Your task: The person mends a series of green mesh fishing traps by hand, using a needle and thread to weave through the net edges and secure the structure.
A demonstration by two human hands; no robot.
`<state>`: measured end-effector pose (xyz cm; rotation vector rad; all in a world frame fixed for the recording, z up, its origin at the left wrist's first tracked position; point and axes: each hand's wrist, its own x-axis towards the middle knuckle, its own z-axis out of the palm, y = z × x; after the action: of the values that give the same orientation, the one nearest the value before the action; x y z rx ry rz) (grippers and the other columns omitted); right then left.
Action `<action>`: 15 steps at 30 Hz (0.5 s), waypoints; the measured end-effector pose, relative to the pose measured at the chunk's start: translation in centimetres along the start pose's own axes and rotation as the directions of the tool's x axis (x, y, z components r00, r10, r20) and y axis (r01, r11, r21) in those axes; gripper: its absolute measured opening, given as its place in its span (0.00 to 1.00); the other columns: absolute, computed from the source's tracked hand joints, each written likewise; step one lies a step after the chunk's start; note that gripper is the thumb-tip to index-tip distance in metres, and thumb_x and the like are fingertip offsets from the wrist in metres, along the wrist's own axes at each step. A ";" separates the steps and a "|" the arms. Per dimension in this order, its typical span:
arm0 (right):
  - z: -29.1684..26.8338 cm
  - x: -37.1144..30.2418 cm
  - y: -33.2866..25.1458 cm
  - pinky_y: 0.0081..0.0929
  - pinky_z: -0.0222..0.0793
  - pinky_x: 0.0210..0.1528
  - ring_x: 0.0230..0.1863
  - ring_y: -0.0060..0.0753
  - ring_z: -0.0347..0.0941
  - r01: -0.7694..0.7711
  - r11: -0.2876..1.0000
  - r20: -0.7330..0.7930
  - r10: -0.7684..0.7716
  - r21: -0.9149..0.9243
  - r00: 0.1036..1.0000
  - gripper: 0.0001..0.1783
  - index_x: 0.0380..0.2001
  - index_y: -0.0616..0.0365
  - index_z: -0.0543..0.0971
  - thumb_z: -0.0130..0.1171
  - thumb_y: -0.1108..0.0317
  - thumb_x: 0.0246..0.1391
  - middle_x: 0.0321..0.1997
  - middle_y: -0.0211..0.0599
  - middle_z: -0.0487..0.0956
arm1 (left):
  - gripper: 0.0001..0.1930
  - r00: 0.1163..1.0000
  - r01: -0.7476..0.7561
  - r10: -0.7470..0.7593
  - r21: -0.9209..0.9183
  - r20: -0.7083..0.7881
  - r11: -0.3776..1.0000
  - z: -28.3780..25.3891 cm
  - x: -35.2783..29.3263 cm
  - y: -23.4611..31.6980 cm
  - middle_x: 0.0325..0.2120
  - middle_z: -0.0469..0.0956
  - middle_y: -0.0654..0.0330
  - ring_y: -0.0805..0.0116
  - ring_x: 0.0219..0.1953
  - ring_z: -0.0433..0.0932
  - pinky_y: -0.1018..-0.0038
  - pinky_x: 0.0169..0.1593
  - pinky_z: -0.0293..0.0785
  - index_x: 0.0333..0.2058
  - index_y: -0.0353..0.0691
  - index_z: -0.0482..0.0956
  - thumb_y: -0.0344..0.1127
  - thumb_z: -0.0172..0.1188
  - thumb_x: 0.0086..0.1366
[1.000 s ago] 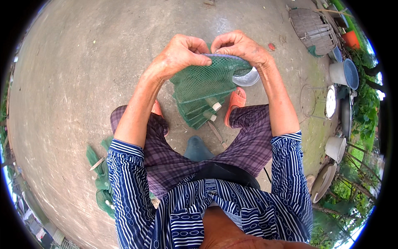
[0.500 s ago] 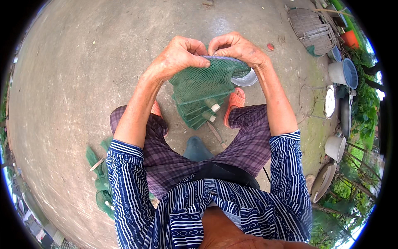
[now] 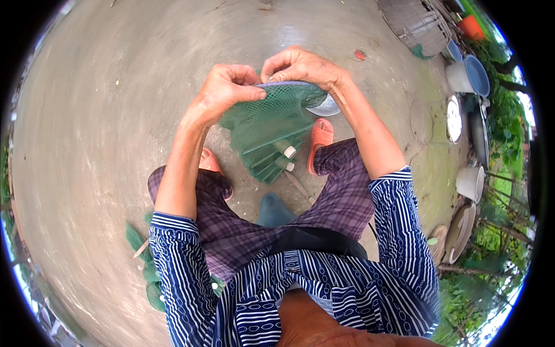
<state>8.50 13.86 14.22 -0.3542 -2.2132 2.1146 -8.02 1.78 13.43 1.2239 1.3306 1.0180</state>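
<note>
My bare left hand (image 3: 229, 91) and bare right hand (image 3: 303, 66) pinch the thin purple rim (image 3: 293, 82) of a green mesh net (image 3: 263, 115); two white cylindrical pieces (image 3: 289, 151) show below my grip, a round silvery basin (image 3: 327, 107) to its lower right.

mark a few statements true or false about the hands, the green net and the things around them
1. The left hand and right hand both hold the green net by its rim. True.
2. The sandals are blue. False: they are orange.
3. A silvery basin is partly hidden by the green net. True.
4. The orange container is at the picture's lower left. False: it is at the upper right.
5. More green netting lies on the ground to the person's right. False: it lies to the person's left.
6. The trousers are checked. True.
</note>
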 end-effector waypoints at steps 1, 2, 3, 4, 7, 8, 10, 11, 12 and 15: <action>-0.1 -0.2 -0.2 0.15 0.63 0.32 0.28 0.15 0.67 0.004 1.000 -0.019 -0.004 0.001 1.000 0.09 0.27 0.61 0.77 0.59 0.67 0.43 0.24 0.24 0.75 | 0.08 1.000 0.015 -0.015 -0.041 -0.021 0.999 0.1 0.1 0.1 0.18 0.73 0.67 0.79 0.23 0.68 0.80 0.28 0.63 0.23 0.36 0.77 0.31 0.64 0.42; -0.2 -0.3 -0.3 0.14 0.63 0.32 0.28 0.14 0.67 -0.002 1.000 -0.005 0.001 -0.021 1.000 0.09 0.26 0.62 0.77 0.59 0.67 0.43 0.24 0.24 0.74 | 0.08 1.000 0.014 -0.014 -0.030 -0.006 0.999 0.3 0.2 0.2 0.18 0.73 0.67 0.79 0.23 0.68 0.80 0.28 0.63 0.23 0.36 0.77 0.31 0.64 0.42; -0.3 -0.4 -0.4 0.14 0.62 0.31 0.28 0.13 0.66 -0.007 0.999 0.009 0.007 -0.044 1.000 0.09 0.24 0.62 0.76 0.59 0.67 0.43 0.23 0.23 0.73 | 0.07 1.000 0.026 -0.026 -0.068 0.001 0.997 0.4 0.3 0.3 0.18 0.73 0.67 0.79 0.23 0.68 0.80 0.29 0.63 0.22 0.37 0.77 0.30 0.64 0.42; -0.3 -0.5 -0.4 0.14 0.62 0.31 0.28 0.13 0.66 -0.001 0.999 -0.006 0.001 -0.040 1.000 0.09 0.24 0.62 0.76 0.59 0.67 0.43 0.23 0.23 0.73 | 0.07 0.999 0.038 -0.037 -0.106 0.007 0.994 0.4 0.5 0.4 0.18 0.73 0.67 0.79 0.23 0.68 0.81 0.29 0.63 0.22 0.37 0.77 0.29 0.64 0.41; -0.3 -0.1 0.0 0.14 0.62 0.31 0.27 0.14 0.66 -0.013 0.998 -0.033 0.011 -0.067 0.999 0.09 0.24 0.62 0.77 0.60 0.66 0.42 0.23 0.23 0.73 | 0.06 0.999 0.035 -0.032 -0.160 0.018 0.986 -0.1 0.6 -0.2 0.17 0.73 0.67 0.79 0.22 0.68 0.81 0.29 0.62 0.21 0.37 0.77 0.26 0.63 0.41; -0.3 0.1 0.3 0.15 0.63 0.31 0.27 0.15 0.67 0.003 0.998 -0.021 -0.005 -0.056 1.000 0.10 0.26 0.62 0.77 0.60 0.66 0.42 0.23 0.25 0.74 | 0.06 0.999 0.038 -0.034 -0.155 0.028 0.987 -0.1 0.7 -0.5 0.17 0.73 0.67 0.79 0.22 0.68 0.81 0.29 0.62 0.21 0.37 0.77 0.26 0.63 0.41; -0.2 0.2 0.7 0.16 0.64 0.31 0.27 0.16 0.68 0.024 0.999 -0.017 -0.024 -0.042 1.000 0.11 0.28 0.62 0.78 0.61 0.66 0.42 0.24 0.26 0.75 | 0.06 0.999 0.022 -0.015 -0.200 0.038 0.979 -0.2 0.9 -0.9 0.17 0.73 0.67 0.79 0.22 0.68 0.82 0.29 0.61 0.21 0.36 0.77 0.25 0.63 0.40; -0.2 0.0 0.7 0.16 0.64 0.31 0.26 0.15 0.67 0.018 0.999 -0.031 -0.019 -0.034 0.999 0.10 0.27 0.62 0.78 0.61 0.66 0.42 0.23 0.25 0.74 | 0.06 0.999 0.024 -0.015 -0.195 0.047 0.981 -0.1 1.0 -1.0 0.17 0.73 0.67 0.79 0.22 0.68 0.82 0.29 0.61 0.21 0.36 0.77 0.25 0.63 0.40; -0.2 -0.1 0.7 0.15 0.63 0.30 0.26 0.15 0.67 0.012 1.000 -0.043 -0.013 -0.026 0.999 0.09 0.26 0.62 0.77 0.60 0.67 0.42 0.23 0.24 0.74 | 0.05 0.998 0.031 -0.020 -0.221 0.052 0.975 0.0 1.2 -1.0 0.17 0.73 0.67 0.79 0.22 0.68 0.82 0.29 0.62 0.21 0.36 0.77 0.25 0.63 0.40; -0.6 0.2 1.0 0.14 0.63 0.30 0.26 0.15 0.67 -0.027 0.999 0.004 0.027 0.025 1.000 0.09 0.26 0.63 0.77 0.60 0.67 0.43 0.24 0.24 0.74 | 0.05 0.998 0.031 -0.018 -0.255 0.056 0.966 0.1 1.5 -1.4 0.17 0.74 0.66 0.79 0.21 0.69 0.82 0.29 0.62 0.21 0.36 0.77 0.24 0.63 0.40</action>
<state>8.59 14.53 13.20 -0.3815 -2.1938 2.1560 -8.10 3.09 11.83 1.0297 1.1306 1.0952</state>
